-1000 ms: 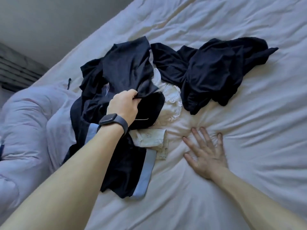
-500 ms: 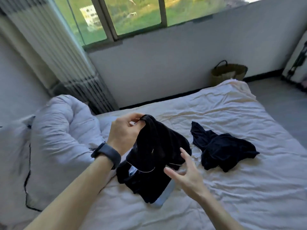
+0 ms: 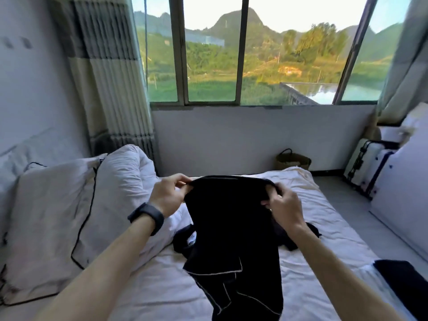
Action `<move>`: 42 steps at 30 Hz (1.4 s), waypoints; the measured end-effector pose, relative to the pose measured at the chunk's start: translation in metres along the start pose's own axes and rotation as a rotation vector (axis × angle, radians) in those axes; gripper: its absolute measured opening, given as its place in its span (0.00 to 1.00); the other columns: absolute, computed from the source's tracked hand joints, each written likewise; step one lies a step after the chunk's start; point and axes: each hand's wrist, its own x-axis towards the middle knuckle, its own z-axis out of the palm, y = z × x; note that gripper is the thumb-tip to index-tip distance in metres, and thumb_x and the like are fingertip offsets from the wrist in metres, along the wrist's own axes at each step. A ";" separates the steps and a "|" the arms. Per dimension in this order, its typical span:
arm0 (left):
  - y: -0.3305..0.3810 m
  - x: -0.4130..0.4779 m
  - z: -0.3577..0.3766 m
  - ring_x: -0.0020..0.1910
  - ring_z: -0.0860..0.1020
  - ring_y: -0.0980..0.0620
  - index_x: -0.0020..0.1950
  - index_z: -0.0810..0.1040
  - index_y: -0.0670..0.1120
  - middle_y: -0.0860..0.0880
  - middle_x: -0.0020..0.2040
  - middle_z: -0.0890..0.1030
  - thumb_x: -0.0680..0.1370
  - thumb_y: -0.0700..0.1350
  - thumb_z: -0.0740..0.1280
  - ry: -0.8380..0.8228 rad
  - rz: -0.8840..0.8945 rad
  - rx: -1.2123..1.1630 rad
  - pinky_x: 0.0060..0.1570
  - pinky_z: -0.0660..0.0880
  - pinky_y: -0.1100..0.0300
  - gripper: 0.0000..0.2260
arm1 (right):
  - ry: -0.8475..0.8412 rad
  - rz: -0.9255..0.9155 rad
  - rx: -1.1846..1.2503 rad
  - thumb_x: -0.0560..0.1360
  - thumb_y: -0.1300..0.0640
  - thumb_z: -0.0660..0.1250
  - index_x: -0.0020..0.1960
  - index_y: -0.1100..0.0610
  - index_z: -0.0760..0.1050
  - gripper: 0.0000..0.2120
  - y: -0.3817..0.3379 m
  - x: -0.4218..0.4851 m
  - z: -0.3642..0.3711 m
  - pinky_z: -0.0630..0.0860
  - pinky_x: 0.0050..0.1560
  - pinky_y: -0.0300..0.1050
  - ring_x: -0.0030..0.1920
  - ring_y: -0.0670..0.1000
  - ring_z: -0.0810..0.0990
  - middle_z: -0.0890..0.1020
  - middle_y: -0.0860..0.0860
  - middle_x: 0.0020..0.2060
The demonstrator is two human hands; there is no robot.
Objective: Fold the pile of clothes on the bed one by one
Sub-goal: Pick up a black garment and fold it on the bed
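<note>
A black garment [image 3: 231, 228] with thin white trim hangs in the air above the white bed [image 3: 324, 228]. My left hand [image 3: 168, 195], with a dark watch on its wrist, pinches the garment's top edge at the left. My right hand [image 3: 283, 206] grips the same edge at the right. Behind the hanging cloth, the rest of the dark pile of clothes [image 3: 185, 239] lies on the sheet, mostly hidden. Another piece of the dark pile [image 3: 312, 230] shows past my right wrist.
White pillows with black piping [image 3: 58, 216] and a bunched duvet [image 3: 125, 174] fill the bed's left side. A woven basket [image 3: 293, 159] stands by the far wall under the window. Suitcases [image 3: 368, 167] line the right. A dark cloth [image 3: 403, 281] lies at the bed's right edge.
My view rose from the bed to the window. My left hand lifted the black garment off the pile, and my right hand left the sheet and took hold of its top edge.
</note>
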 end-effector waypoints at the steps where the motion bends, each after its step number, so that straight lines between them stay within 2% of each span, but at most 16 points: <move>1: -0.010 -0.017 -0.004 0.29 0.78 0.63 0.40 0.78 0.60 0.57 0.36 0.81 0.78 0.41 0.71 -0.043 -0.051 0.006 0.41 0.77 0.65 0.13 | -0.010 -0.014 -0.017 0.81 0.50 0.64 0.42 0.51 0.79 0.11 -0.013 -0.010 -0.002 0.81 0.49 0.58 0.39 0.53 0.86 0.84 0.46 0.30; 4: -0.026 -0.060 -0.004 0.38 0.81 0.53 0.42 0.78 0.58 0.52 0.39 0.83 0.79 0.44 0.71 -0.117 -0.130 -0.049 0.48 0.80 0.54 0.10 | -0.034 -0.040 -0.051 0.78 0.46 0.62 0.42 0.50 0.79 0.12 -0.053 -0.043 -0.008 0.81 0.49 0.59 0.39 0.54 0.85 0.84 0.46 0.30; 6: -0.025 -0.090 -0.002 0.45 0.83 0.51 0.49 0.77 0.57 0.48 0.46 0.84 0.78 0.50 0.71 -0.163 -0.191 -0.194 0.48 0.79 0.58 0.04 | -0.015 -0.054 0.002 0.75 0.43 0.60 0.41 0.50 0.78 0.14 -0.075 -0.063 -0.012 0.81 0.49 0.60 0.39 0.55 0.85 0.83 0.46 0.30; 9: -0.026 -0.133 0.014 0.52 0.81 0.61 0.61 0.74 0.53 0.52 0.54 0.81 0.70 0.59 0.76 -0.392 -0.281 -0.373 0.45 0.75 0.71 0.24 | 0.034 -0.046 0.024 0.79 0.47 0.61 0.42 0.53 0.78 0.13 -0.099 -0.087 -0.026 0.81 0.49 0.55 0.40 0.53 0.85 0.83 0.47 0.30; 13: -0.030 -0.160 0.047 0.54 0.80 0.58 0.72 0.67 0.53 0.52 0.57 0.78 0.61 0.43 0.82 -0.584 -0.292 -0.344 0.51 0.78 0.64 0.43 | 0.045 -0.069 0.131 0.79 0.50 0.62 0.42 0.54 0.78 0.12 -0.113 -0.103 -0.052 0.82 0.51 0.62 0.36 0.54 0.85 0.83 0.48 0.30; 15: -0.023 -0.156 0.057 0.51 0.80 0.52 0.77 0.60 0.55 0.49 0.56 0.78 0.58 0.36 0.76 -0.557 -0.244 -0.310 0.49 0.80 0.60 0.50 | 0.057 -0.073 0.194 0.80 0.55 0.62 0.40 0.56 0.77 0.12 -0.113 -0.109 -0.068 0.82 0.50 0.64 0.33 0.51 0.83 0.81 0.49 0.29; 18: -0.011 -0.141 0.067 0.56 0.79 0.52 0.69 0.63 0.68 0.51 0.57 0.79 0.61 0.41 0.75 -0.529 -0.039 -0.029 0.55 0.78 0.59 0.43 | 0.051 -0.100 0.250 0.80 0.56 0.62 0.39 0.55 0.77 0.12 -0.108 -0.115 -0.097 0.81 0.53 0.66 0.32 0.49 0.82 0.80 0.49 0.30; 21: 0.002 -0.125 0.075 0.63 0.75 0.54 0.60 0.80 0.59 0.57 0.60 0.76 0.70 0.52 0.71 -0.473 0.115 0.170 0.62 0.65 0.68 0.19 | 0.071 -0.104 0.266 0.82 0.58 0.62 0.42 0.60 0.77 0.12 -0.099 -0.114 -0.130 0.80 0.54 0.65 0.32 0.50 0.82 0.80 0.49 0.31; 23: 0.022 -0.119 0.076 0.55 0.79 0.51 0.48 0.82 0.59 0.57 0.50 0.80 0.71 0.50 0.64 -0.371 0.169 0.180 0.54 0.69 0.67 0.10 | 0.096 -0.114 0.279 0.83 0.60 0.62 0.41 0.60 0.78 0.13 -0.094 -0.111 -0.153 0.79 0.53 0.65 0.33 0.51 0.82 0.80 0.50 0.32; 27: 0.087 -0.099 0.060 0.41 0.84 0.46 0.49 0.80 0.49 0.47 0.42 0.85 0.77 0.36 0.63 -0.213 0.088 -0.022 0.49 0.81 0.51 0.10 | 0.156 -0.074 0.131 0.83 0.56 0.62 0.40 0.55 0.77 0.13 -0.067 -0.100 -0.195 0.81 0.52 0.63 0.36 0.52 0.84 0.82 0.51 0.33; 30: 0.143 -0.084 0.045 0.28 0.81 0.50 0.44 0.79 0.50 0.51 0.32 0.83 0.77 0.32 0.62 -0.186 0.226 -0.059 0.37 0.82 0.54 0.14 | 0.088 0.079 -0.274 0.83 0.49 0.61 0.53 0.53 0.77 0.10 -0.046 -0.102 -0.218 0.77 0.56 0.52 0.54 0.58 0.83 0.84 0.55 0.48; 33: 0.194 -0.080 0.041 0.27 0.78 0.53 0.46 0.81 0.52 0.52 0.31 0.81 0.77 0.38 0.64 -0.267 0.346 0.162 0.32 0.76 0.63 0.10 | -0.028 0.046 -0.472 0.74 0.31 0.65 0.70 0.50 0.71 0.32 -0.047 -0.114 -0.213 0.74 0.62 0.49 0.64 0.54 0.78 0.78 0.50 0.63; 35: 0.222 -0.082 0.043 0.35 0.80 0.52 0.49 0.83 0.55 0.53 0.38 0.82 0.77 0.44 0.66 -0.258 0.445 0.386 0.36 0.75 0.61 0.09 | -0.159 -0.062 -0.288 0.65 0.24 0.68 0.71 0.45 0.69 0.42 -0.070 -0.125 -0.195 0.81 0.53 0.51 0.55 0.51 0.84 0.78 0.42 0.62; 37: 0.241 -0.087 0.049 0.41 0.80 0.50 0.51 0.83 0.55 0.53 0.43 0.83 0.77 0.46 0.65 -0.282 0.503 0.487 0.41 0.77 0.59 0.09 | -0.302 -0.104 -0.161 0.68 0.34 0.75 0.67 0.43 0.69 0.32 -0.091 -0.130 -0.172 0.82 0.42 0.45 0.45 0.49 0.87 0.80 0.41 0.56; 40: 0.241 -0.094 0.054 0.44 0.81 0.49 0.51 0.82 0.57 0.53 0.45 0.83 0.77 0.47 0.65 -0.274 0.494 0.447 0.45 0.79 0.56 0.08 | -0.174 -0.186 -0.386 0.76 0.44 0.71 0.61 0.47 0.77 0.16 -0.107 -0.127 -0.153 0.71 0.41 0.38 0.52 0.51 0.82 0.83 0.46 0.48; 42: 0.219 -0.102 0.056 0.43 0.81 0.53 0.49 0.81 0.59 0.55 0.44 0.84 0.75 0.48 0.68 -0.206 0.428 0.216 0.47 0.79 0.57 0.06 | -0.109 -0.218 -0.419 0.78 0.45 0.68 0.59 0.47 0.80 0.12 -0.107 -0.123 -0.148 0.66 0.34 0.30 0.52 0.53 0.82 0.84 0.49 0.48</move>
